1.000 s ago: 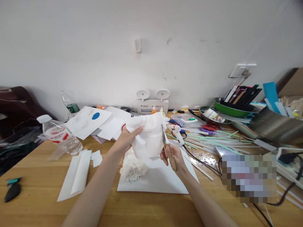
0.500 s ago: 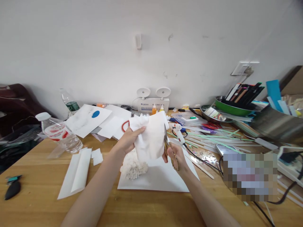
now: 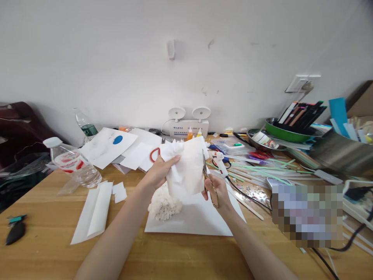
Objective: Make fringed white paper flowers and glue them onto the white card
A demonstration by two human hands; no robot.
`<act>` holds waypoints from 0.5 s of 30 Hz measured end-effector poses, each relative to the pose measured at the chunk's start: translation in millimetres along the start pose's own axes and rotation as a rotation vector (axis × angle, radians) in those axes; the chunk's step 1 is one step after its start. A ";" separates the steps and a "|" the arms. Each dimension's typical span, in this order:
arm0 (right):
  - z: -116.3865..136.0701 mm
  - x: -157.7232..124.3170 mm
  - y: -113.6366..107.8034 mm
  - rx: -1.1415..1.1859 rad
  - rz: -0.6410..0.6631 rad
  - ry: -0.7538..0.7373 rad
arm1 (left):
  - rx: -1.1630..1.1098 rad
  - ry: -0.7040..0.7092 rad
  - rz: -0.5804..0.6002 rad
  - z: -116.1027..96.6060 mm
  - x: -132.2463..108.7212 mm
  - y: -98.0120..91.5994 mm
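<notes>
Scissors (image 3: pixel 205 173) with gold-coloured handles are sitting in the grip of the right hand (image 3: pixel 220 190), whose fingers are curling round the loops, and the blades are pointing up and away along the right edge of a soft white sheet (image 3: pixel 188 171). How far the blades are opening cannot be told. The left hand (image 3: pixel 161 170) is gripping that sheet by its left side, the thumb pressing on the near face, so the sheet is hanging between the hands, above the desk (image 3: pixel 163 258), its upper left part bunching into folds. Below it, a heap of small white pieces (image 3: pixel 166 207) is lying on the left part of a large white paper (image 3: pixel 201 223). To the left, a folded paper (image 3: pixel 97 212) is lying beside small white squares (image 3: pixel 119 192), with a clear bottle (image 3: pixel 74 166) standing behind them. A red handle (image 3: pixel 155 154) is showing just beyond the left hand. Beyond the right hand, a white glue gun (image 3: pixel 220 165) is resting near pale strips (image 3: pixel 271 174), and farther right a green pan (image 3: pixel 287 133) is holding dark pens (image 3: pixel 303 113).
</notes>
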State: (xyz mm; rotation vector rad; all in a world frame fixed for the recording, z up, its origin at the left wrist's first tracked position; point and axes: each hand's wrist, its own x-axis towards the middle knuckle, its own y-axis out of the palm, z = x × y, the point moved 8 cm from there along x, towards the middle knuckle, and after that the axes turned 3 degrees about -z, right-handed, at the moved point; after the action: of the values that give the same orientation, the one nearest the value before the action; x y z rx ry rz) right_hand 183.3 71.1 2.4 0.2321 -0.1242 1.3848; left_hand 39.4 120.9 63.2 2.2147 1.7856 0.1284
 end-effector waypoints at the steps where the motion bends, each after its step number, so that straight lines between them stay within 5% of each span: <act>1: -1.7 0.4 -0.8 -0.003 -0.010 0.011 | 0.002 -0.005 -0.005 -0.6 -0.3 -0.1; 15: 0.5 -2.2 -2.4 -0.044 -0.076 0.104 | 0.016 -0.038 -0.034 -1.5 -0.1 -5.7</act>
State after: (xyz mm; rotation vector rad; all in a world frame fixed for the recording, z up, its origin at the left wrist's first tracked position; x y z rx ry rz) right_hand 185.3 68.5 2.2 0.1265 -0.0586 1.3142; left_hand 33.6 122.2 63.1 2.1818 1.8086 0.0648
